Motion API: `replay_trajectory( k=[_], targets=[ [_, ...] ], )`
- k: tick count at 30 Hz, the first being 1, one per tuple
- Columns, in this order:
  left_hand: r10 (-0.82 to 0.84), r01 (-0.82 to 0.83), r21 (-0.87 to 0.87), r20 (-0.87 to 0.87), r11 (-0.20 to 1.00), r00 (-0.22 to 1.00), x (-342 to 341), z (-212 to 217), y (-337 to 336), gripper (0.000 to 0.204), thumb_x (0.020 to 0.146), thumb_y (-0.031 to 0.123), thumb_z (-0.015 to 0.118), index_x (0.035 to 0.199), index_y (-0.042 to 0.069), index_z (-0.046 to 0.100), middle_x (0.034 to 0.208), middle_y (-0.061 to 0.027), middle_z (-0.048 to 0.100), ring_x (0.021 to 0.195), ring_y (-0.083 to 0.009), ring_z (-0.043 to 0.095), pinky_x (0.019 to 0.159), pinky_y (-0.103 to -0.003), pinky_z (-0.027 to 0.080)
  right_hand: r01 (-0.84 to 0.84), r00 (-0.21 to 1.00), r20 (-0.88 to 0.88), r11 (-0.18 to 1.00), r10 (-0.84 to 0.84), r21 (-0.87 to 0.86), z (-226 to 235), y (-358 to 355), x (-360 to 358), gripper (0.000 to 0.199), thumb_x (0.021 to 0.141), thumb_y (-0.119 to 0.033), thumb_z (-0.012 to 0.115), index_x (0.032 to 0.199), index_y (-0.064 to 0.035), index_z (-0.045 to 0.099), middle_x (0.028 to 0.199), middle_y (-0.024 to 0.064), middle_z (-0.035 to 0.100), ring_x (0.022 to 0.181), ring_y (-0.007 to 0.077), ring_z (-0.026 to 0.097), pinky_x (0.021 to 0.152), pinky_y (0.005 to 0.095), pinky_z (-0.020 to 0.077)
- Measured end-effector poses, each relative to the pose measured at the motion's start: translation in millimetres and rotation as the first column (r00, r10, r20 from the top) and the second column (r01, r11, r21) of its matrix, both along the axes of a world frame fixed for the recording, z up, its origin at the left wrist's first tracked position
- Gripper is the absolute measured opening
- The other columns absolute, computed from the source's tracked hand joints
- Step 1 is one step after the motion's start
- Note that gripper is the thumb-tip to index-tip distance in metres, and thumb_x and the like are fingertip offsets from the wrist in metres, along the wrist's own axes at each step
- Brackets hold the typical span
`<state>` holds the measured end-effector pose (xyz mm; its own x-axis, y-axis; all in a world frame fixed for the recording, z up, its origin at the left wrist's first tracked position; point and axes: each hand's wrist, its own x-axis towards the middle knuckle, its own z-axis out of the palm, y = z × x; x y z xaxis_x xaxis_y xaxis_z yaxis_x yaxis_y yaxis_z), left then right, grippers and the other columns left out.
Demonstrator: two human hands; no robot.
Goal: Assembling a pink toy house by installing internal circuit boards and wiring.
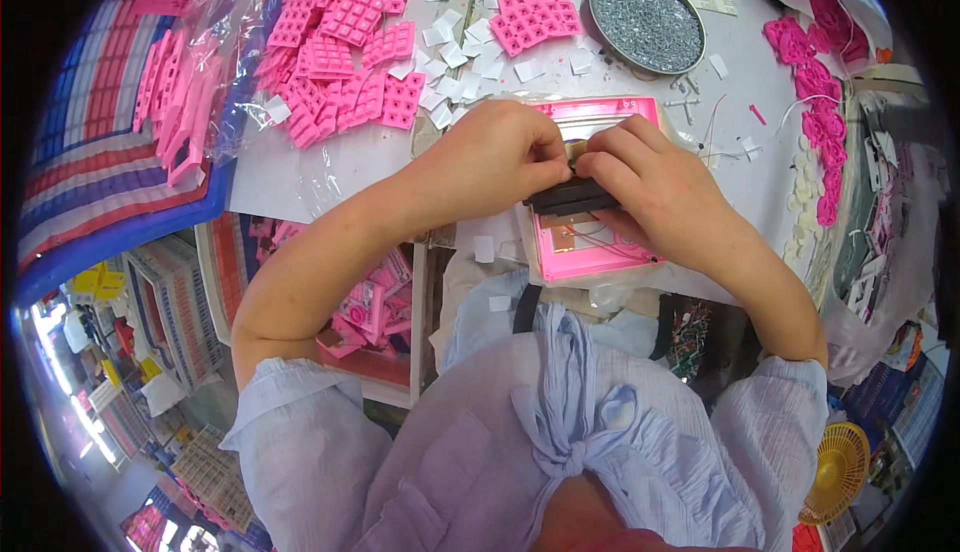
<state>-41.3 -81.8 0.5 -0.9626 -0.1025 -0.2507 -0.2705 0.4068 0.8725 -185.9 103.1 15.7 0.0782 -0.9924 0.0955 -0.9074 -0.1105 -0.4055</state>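
Note:
Both hands meet over a pink plastic case (600,264), a rectangular shell lying on the work table. My right hand (652,174) grips a black plastic part (568,198) from the right, its thumb low and its fingers curled over the top. Fingertips of my left hand (508,150) are pinched together at the part's upper edge, close to the right fingertips. What the left fingers pinch is too small and hidden to name. Thin wires (625,247) run inside the case below the black part.
Pink keypad pieces (350,42) lie heaped at the far left, beside scattered white paper squares (455,57). A round tin of screws (648,24) stands beyond the case. Magenta parts (815,102) line the right side. An open drawer (375,302) of pink pieces sits below the table's left edge.

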Motion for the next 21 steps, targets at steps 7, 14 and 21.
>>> replay_trajectory(
  k=[7, 14, 21],
  targets=[
    [-0.045, 0.022, -0.116, -0.202, 0.993, 0.978, 5, -5, 4, 0.011, 0.087, 0.008, 0.070, 0.087, -0.002, 0.066, 0.079, -0.0117, 0.061, 0.073, -0.0256, 0.060, 0.067, -0.037, 0.047, 0.041, 0.998, 0.041, 0.999, -0.040, -0.020, -1, 2, 0, 0.045, 0.073, -0.014, 0.077, 0.115, -0.0082, 0.060, 0.108, 0.0050, 0.060, 0.105, 0.0271, 0.058, 0.080, 0.0363, 0.0572],
    [-0.109, 0.041, -0.311, -0.207, 0.949, 0.972, 2, -1, 4, 0.012, 0.086, 0.011, 0.071, 0.088, -0.001, 0.068, 0.080, -0.0129, 0.063, 0.074, -0.0280, 0.061, 0.067, -0.037, 0.048, 0.014, 1.000, 0.006, 1.000, -0.014, -0.002, 0, 1, 0, 0.040, 0.075, -0.014, 0.075, 0.112, -0.0085, 0.060, 0.107, 0.0049, 0.060, 0.104, 0.0268, 0.058, 0.080, 0.0360, 0.0572],
    [0.021, -0.021, -0.002, 0.099, 1.000, 0.995, -7, 9, -3, 0.019, 0.082, 0.016, 0.070, 0.081, -0.003, 0.072, 0.076, -0.0206, 0.070, 0.071, -0.0337, 0.068, 0.068, -0.043, 0.052, -0.003, 1.000, -0.013, 1.000, 0.003, -0.029, -1, 0, 0, 0.039, 0.075, -0.014, 0.075, 0.110, -0.0080, 0.060, 0.106, 0.0050, 0.060, 0.103, 0.0268, 0.058, 0.077, 0.0361, 0.0573]
  ],
)
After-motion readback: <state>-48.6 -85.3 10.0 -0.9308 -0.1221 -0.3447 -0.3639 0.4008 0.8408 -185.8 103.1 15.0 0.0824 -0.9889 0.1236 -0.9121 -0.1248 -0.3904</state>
